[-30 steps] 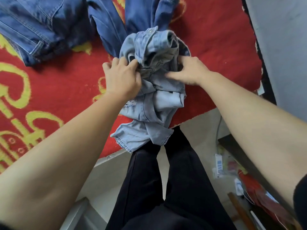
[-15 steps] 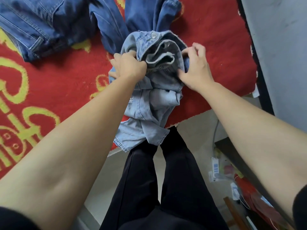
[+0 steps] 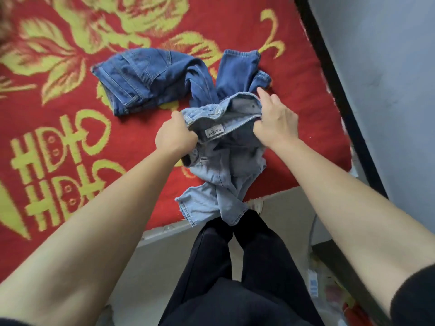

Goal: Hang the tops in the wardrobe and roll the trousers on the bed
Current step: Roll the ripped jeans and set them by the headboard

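Pale-blue trousers (image 3: 226,168): lay bunched at centre frame on the bed, waist end higher in the picture, leg hems draped over the bed's near edge at lower centre.
Waistband (image 3: 221,110): was spread open between both hands, inside turned toward the camera, metal button showing on the upper rim.
White label (image 3: 214,132): sat inside the waistband, just right of the left hand; lettering too small to read.
Left hand (image 3: 175,137): gripped the waistband's left end, fingers curled tight into the denim.
Right hand (image 3: 276,123): held the waistband's right end, thumb tucked under the cloth, fingers (image 3: 261,94) bent over the far rim, forefinger partly raised.
Dark-blue trousers (image 3: 150,78): lay crumpled in the upper middle of the frame, waist to the left, legs folded toward the right, one leg touching the pale pair just above the waistband.
Bed cover (image 3: 70,172): red with yellow-green flowers and characters, filled the left and upper frame.
Black trousers (image 3: 211,267): worn by the person, stood at bottom centre against the bed's edge.
Floor (image 3: 282,222): pale, showed at lower centre.
Wall (image 3: 388,67): grey, took up the upper right.
Dark strip (image 3: 329,78): ran diagonally between bed and wall.
Clutter (image 3: 329,290): sat at lower right, too blurred to tell apart.
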Tool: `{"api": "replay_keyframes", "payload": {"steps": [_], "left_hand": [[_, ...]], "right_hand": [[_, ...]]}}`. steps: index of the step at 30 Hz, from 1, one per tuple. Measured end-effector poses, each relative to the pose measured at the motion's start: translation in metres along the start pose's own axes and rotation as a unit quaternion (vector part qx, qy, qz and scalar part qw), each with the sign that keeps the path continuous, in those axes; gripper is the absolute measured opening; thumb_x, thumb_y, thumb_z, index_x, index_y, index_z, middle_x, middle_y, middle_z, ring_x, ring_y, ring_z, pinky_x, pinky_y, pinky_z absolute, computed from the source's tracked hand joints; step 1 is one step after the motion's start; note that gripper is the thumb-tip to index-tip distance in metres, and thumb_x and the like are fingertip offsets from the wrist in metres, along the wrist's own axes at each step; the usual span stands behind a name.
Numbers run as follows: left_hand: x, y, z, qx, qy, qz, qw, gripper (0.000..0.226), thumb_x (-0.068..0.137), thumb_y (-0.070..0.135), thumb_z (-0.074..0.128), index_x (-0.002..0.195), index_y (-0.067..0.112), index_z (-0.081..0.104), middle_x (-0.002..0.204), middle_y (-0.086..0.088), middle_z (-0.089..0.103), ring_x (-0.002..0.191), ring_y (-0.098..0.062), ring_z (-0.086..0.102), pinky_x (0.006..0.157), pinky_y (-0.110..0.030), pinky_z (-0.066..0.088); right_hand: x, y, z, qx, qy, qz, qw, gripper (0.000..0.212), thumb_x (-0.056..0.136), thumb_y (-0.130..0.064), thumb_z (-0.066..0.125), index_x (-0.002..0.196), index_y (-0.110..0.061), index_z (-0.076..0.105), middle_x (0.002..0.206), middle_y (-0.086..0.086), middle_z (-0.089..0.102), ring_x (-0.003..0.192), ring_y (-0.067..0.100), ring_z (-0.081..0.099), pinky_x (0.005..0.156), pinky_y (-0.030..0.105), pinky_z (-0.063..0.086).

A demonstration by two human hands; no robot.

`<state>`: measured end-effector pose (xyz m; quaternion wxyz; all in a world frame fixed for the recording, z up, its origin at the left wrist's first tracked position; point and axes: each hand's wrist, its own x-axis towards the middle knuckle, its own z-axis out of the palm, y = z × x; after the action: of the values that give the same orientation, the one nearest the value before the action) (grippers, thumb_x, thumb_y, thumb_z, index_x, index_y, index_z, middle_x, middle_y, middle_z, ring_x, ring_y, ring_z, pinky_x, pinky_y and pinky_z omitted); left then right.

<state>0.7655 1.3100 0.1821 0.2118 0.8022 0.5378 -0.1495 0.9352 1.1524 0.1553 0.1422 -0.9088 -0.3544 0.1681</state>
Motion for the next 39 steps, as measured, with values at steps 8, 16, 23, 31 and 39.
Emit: {"api": "replay_keyframes", "payload": {"steps": [8,16,23,31,39], "left_hand": [[-0.069,-0.064,-0.124,-0.007,0.202,0.012,0.979,0.037,0.094,0.051,0.04,0.097,0.014,0.03,0.094,-0.028,0.065,0.087,-0.047,0.061,0.064,-0.041,0.034],[-0.154,-0.176,-0.216,0.234,0.207,0.145,0.939,0.082,0.063,0.09,0.049,0.1,0.018,0.044,0.088,-0.006,0.063,0.077,-0.033,0.068,0.056,-0.036,0.042],[-0.218,-0.282,-0.294,0.237,0.332,0.156,0.9,0.066,0.075,0.074,0.06,0.1,0.013,0.05,0.089,-0.007,0.066,0.078,-0.033,0.07,0.055,-0.034,0.036],[-0.305,-0.427,-0.425,0.261,0.5,0.13,0.816,0.005,0.089,0.011,0.055,0.094,0.01,0.056,0.077,-0.015,0.061,0.066,-0.038,0.065,0.051,-0.034,0.034],[-0.361,-0.502,-0.517,0.269,0.548,0.187,0.77,0.03,0.08,0.018,0.07,0.082,0.009,0.042,0.051,-0.01,0.038,0.042,-0.03,0.051,0.046,-0.025,0.029]], "right_hand": [[0.012,-0.114,-0.107,-0.035,0.023,-0.133,0.99,0.035,0.092,-0.008,0.046,0.126,-0.01,0.056,0.117,0.018,0.056,0.106,0.04,0.059,0.079,0.044,0.048],[-0.041,-0.208,-0.18,-0.155,-0.005,-0.229,0.961,0.036,0.087,-0.011,0.058,0.121,-0.019,0.064,0.114,0.01,0.057,0.106,0.033,0.06,0.079,0.037,0.048],[-0.134,-0.326,-0.219,-0.163,0.161,-0.258,0.938,0.032,0.086,-0.007,0.057,0.11,-0.023,0.07,0.103,0.008,0.062,0.097,0.031,0.064,0.077,0.036,0.051],[-0.252,-0.472,-0.261,-0.178,0.307,-0.307,0.883,0.029,0.09,-0.009,0.055,0.109,-0.023,0.072,0.1,0.013,0.048,0.091,0.038,0.059,0.066,0.039,0.041],[-0.319,-0.56,-0.324,-0.228,0.36,-0.272,0.863,0.034,0.087,-0.004,0.053,0.112,-0.018,0.07,0.107,0.016,0.063,0.098,0.041,0.061,0.083,0.045,0.049]]}}
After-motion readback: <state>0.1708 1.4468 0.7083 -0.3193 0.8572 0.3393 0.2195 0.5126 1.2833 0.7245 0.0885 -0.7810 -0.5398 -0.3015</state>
